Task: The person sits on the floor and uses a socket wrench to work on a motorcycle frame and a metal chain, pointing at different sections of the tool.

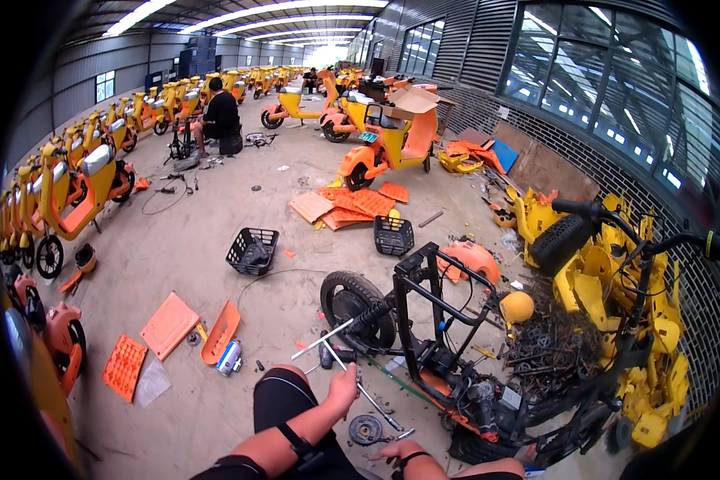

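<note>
My left hand (343,389) is closed around the shaft of a silver T-handle wrench (374,402). Its crossbar points up and away from me, and the long shaft slants down to the right. Beside it, my right hand (398,451) is low, fingers apart, near a small metal tool end (406,434). A round metal disc (366,430) lies on the floor between my hands and the bike. In front of me to the right stands a stripped black scooter frame (412,320) with its rear wheel (352,308) fitted. What looks like a power drill (338,354) lies behind the wrench.
Two black baskets (252,251) (394,237) stand ahead. Orange panels (170,326) lie left, more (360,205) farther off. Yellow body parts (584,280) and dark metal scrap (548,352) pile up right. Rows of yellow scooters (96,180) fill the left; a person (221,112) sits farther back.
</note>
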### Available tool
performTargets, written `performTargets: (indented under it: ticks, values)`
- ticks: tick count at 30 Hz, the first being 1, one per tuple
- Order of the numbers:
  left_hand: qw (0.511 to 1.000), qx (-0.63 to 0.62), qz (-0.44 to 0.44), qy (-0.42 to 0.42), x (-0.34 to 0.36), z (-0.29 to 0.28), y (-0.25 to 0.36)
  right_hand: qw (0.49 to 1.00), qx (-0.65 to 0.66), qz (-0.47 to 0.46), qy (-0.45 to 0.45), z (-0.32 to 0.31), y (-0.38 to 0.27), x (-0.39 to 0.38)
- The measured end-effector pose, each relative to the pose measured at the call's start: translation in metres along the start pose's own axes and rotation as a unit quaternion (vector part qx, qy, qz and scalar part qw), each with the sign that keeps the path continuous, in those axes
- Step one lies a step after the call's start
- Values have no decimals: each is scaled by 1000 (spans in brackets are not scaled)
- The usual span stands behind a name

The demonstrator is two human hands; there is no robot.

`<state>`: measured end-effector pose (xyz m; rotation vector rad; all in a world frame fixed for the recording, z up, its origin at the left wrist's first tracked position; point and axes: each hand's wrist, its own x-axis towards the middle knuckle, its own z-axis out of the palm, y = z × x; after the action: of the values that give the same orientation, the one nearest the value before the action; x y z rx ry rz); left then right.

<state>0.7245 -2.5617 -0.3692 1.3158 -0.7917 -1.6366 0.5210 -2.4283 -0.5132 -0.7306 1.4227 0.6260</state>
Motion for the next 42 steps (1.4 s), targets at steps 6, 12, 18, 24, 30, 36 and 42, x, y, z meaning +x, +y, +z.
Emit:
performTargets:
  ticks: [6,12,18,24,30,36,42]
  values:
    - [992,86,83,-37,41,-2,38,998,-35,-3,-46,48,2,52]
    - [998,50,-50,-1,79,-20,43,995,34,-35,-90,42,-12,44]
    - [993,19,-116,-2,125,-6,44,974,123,-103,-157,32,-23,48]
    - [982,73,-174,15,149,-7,47,950,142,25,-278,26,-14,78]
    - [945,189,-257,64,126,-18,53,957,-49,-207,-195,11,-32,56]
    - [928,79,-336,141,78,-38,28,936,195,-209,-205,17,-39,23]
    - [900,45,-390,191,44,-45,18,891,321,-163,-276,32,-34,-14]
